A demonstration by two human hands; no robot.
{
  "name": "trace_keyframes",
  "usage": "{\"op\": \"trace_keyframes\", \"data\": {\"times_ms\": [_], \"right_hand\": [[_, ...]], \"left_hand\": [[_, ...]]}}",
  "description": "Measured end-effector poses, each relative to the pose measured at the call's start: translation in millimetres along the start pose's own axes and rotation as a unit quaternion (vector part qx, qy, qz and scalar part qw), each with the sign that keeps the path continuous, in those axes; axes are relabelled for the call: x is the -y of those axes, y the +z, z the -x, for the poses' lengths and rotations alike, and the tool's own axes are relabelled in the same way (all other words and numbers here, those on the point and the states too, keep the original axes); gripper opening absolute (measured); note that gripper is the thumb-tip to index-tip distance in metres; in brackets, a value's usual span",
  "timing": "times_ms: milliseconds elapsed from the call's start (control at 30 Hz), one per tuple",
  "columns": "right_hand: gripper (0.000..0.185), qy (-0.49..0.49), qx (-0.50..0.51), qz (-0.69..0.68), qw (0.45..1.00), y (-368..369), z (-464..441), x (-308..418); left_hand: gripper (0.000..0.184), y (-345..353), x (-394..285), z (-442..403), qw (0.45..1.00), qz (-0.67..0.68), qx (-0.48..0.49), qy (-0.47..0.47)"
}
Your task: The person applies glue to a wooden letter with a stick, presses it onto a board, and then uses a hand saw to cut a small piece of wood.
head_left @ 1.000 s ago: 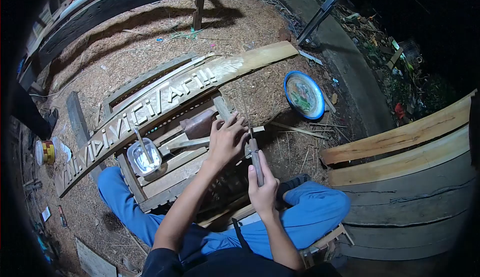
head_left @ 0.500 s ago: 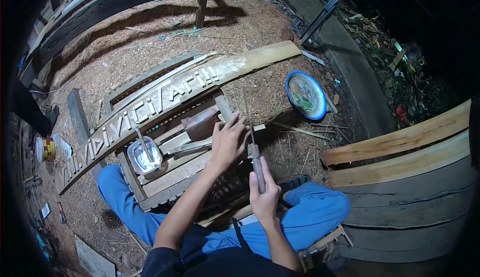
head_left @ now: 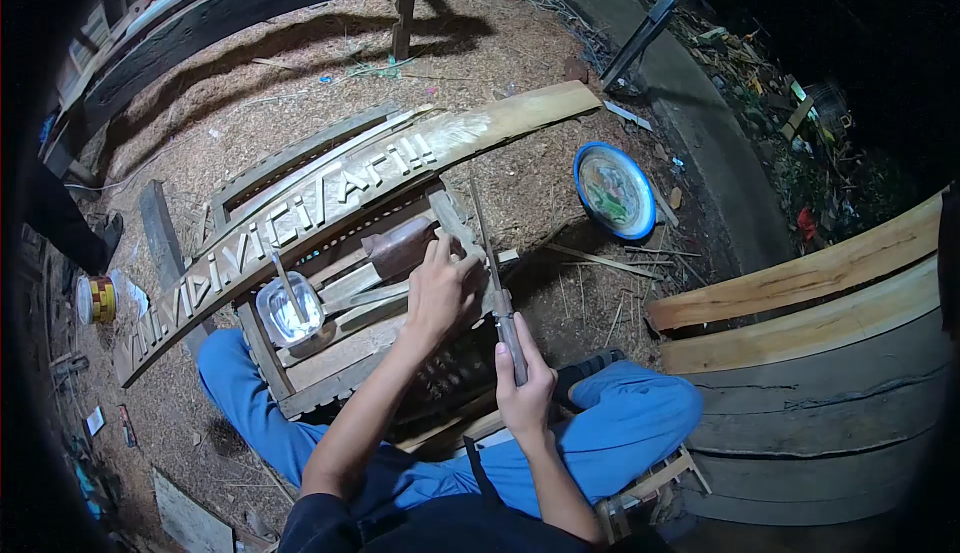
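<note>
Clearly, one long-bladed tool [head_left: 512,340] is at work by the right edge of the slatted desk [head_left: 330,391]: the right hand [head_left: 525,385] is wrapped round its handle. Beside the blade, the left hand [head_left: 437,288] bends over one wood strip [head_left: 508,255]; whether it grips, I cannot tell. One clear tub [head_left: 264,317] near the left edge holds white stuff [head_left: 298,331] and one stick [head_left: 284,282]. One brown block [head_left: 400,247] sits toward the far right corner; one lettered board [head_left: 380,177] crosses the far edge.
</note>
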State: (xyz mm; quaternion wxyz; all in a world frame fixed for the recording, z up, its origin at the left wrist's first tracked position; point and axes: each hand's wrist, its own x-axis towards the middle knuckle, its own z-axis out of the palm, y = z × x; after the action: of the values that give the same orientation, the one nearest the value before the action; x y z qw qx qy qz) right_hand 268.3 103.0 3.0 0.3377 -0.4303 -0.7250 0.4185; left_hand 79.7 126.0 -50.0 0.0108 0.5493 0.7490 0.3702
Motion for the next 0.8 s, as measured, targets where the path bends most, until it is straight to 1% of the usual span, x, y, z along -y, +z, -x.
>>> {"op": "trace_keyframes", "data": {"times_ms": [67, 233, 367, 433, 567, 633, 800], "right_hand": [[0.048, -0.007, -0.008, -0.003, 1.0, -0.7, -1.0, -0.3], [0.047, 0.018, 0.011, -0.002, 1.0, -6.5, -3.4, -0.1], [0.047, 0.009, 0.01, 0.003, 1.0, -4.5, -2.1, -1.5], [0.047, -0.007, 0.002, -0.004, 1.0, -3.0, -3.2, -0.2], [0.047, -0.014, 0.0, -0.008, 1.0, -1.0, -7.5, 0.7], [0.047, 0.008, 0.015, -0.009, 1.0, -1.5, -7.6, 4.4], [0.048, 0.004, 0.026, -0.007, 1.0, -8.1, -6.2, 4.0]], "left_hand": [[0.042, -0.7, 0.3, -1.0, 1.0, -0.003, 0.016, -0.008], [0.046, -1.0, 2.2, -2.4, 0.999, -0.002, 0.04, -0.017], [0.046, 7.5, 7.9, 0.7, 0.999, 0.017, 0.036, -0.012], [0.025, 6.7, 7.3, 0.5, 0.999, 0.041, -0.018, 0.008], [0.031, 6.8, 7.6, -3.5, 0.998, 0.049, 0.012, -0.025], [0.025, 7.9, 5.6, -4.1, 0.999, 0.032, -0.008, -0.023], [0.024, 9.7, 7.3, -5.1, 0.999, 0.037, -0.018, -0.021]]}}
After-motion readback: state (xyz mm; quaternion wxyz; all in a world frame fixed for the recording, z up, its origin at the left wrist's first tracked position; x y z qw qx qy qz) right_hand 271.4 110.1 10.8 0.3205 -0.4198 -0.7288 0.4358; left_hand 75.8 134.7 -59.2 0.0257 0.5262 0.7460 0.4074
